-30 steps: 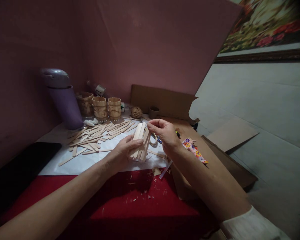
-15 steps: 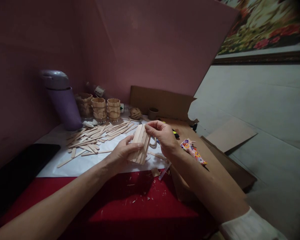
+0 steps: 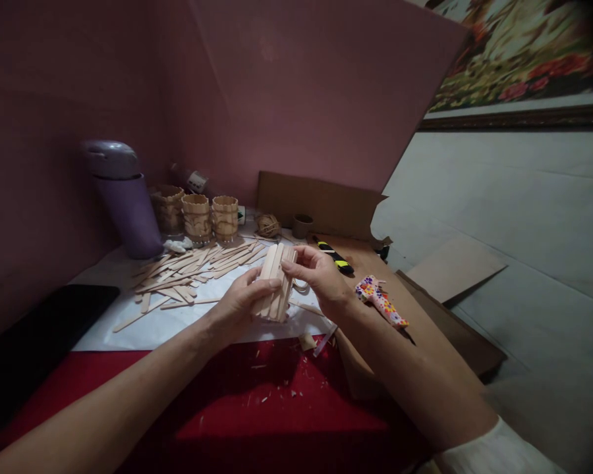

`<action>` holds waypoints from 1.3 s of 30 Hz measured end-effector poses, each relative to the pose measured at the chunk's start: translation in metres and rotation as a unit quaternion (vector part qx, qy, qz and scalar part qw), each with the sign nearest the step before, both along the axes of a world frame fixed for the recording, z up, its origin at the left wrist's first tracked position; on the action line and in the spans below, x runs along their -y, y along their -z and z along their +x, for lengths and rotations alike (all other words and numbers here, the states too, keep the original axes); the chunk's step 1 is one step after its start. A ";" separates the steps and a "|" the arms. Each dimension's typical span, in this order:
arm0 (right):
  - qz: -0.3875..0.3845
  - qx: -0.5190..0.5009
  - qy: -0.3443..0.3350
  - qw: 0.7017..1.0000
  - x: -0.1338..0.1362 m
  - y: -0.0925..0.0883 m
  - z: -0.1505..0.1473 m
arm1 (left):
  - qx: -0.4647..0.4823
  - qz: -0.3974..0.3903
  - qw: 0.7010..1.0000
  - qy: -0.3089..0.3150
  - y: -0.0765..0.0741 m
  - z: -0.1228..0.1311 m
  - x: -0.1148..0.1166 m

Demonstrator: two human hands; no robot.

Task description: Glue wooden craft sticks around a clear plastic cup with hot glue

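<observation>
Between my hands is a tilted bundle of wooden craft sticks (image 3: 275, 270), set side by side with their rounded ends up. My left hand (image 3: 250, 293) is closed around its lower left side, thumb across the front. On the upper right, my right hand (image 3: 319, 273) grips the sticks' edge with thumb and fingers. What lies behind the sticks is hidden. To the left, a pile of loose craft sticks (image 3: 178, 280) is spread over white paper (image 3: 109, 336).
Behind the pile stand several stick-covered cups (image 3: 196, 217) and a purple flask (image 3: 128, 210). A twine ball (image 3: 267, 225) and a small round pot (image 3: 303, 225) sit farther back. On the right are a black-and-yellow cutter (image 3: 337, 257) and a flowered glue gun (image 3: 380, 303).
My right hand has shifted slightly left and down along the stick bundle, its thumb now on the front. The black-and-yellow cutter shows more fully. My left hand keeps its grip.
</observation>
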State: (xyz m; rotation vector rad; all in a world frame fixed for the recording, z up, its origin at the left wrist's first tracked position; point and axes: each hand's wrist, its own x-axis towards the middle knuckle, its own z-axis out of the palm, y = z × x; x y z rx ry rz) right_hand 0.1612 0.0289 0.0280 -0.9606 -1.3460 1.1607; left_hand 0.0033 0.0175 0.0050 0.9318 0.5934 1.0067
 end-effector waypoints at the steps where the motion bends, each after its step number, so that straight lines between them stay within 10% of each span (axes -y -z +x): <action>1: 0.010 0.007 0.004 1.000 0.000 0.001 -0.001 | 0.000 0.000 1.000 0.000 0.000 0.000 0.000; 9: 0.117 0.097 0.118 0.981 0.008 0.011 -0.006 | -0.013 -0.011 1.000 -0.014 -0.003 -0.001 0.001; 19: 0.435 0.406 0.207 0.777 0.057 0.020 -0.007 | 0.016 -0.035 0.998 -0.058 -0.016 0.001 0.008; 30: 0.471 0.481 0.209 0.709 0.058 0.024 -0.008 | 0.041 -0.051 0.998 -0.020 -0.015 -0.003 0.008; 39: 0.476 0.468 0.188 0.721 0.058 0.021 -0.005 | 0.042 -0.050 0.998 -0.025 -0.015 -0.003 0.010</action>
